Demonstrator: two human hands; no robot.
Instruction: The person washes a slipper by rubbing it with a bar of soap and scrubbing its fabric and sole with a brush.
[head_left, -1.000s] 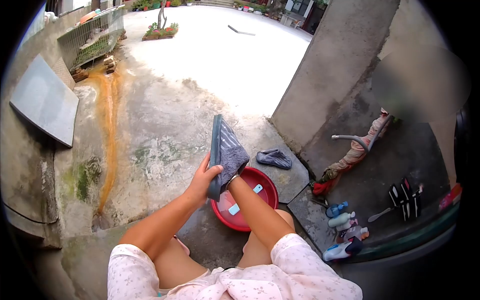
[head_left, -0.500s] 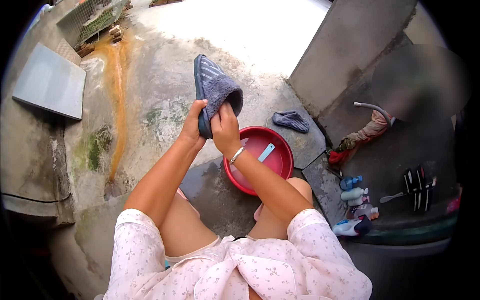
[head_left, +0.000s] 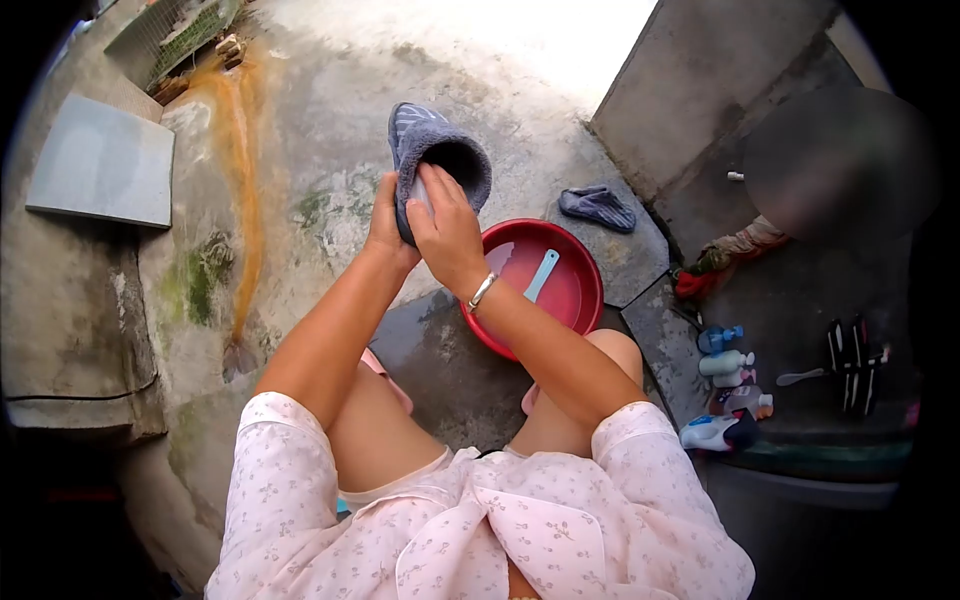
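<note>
Head view: one plush-lined grey slipper (head_left: pixel 428 138), striped toe, held up near the red basin (head_left: pixel 578 290); left hand (head_left: pixel 390 228) grasping the sole side, right hand (head_left: pixel 447 232) with fingers inside the opening, grip unclear. Probably light, soft above, firmer below; best held by the sole.

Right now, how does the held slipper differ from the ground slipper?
Support: the held slipper is raised in the left hand, with the fingers of the right hand in its opening; the ground slipper lies on the concrete, untouched.
Pose: the held slipper is tilted with its opening toward the camera; the ground slipper lies low, lengthwise across the view.
Shared: both are grey-blue with pale stripes.
</note>
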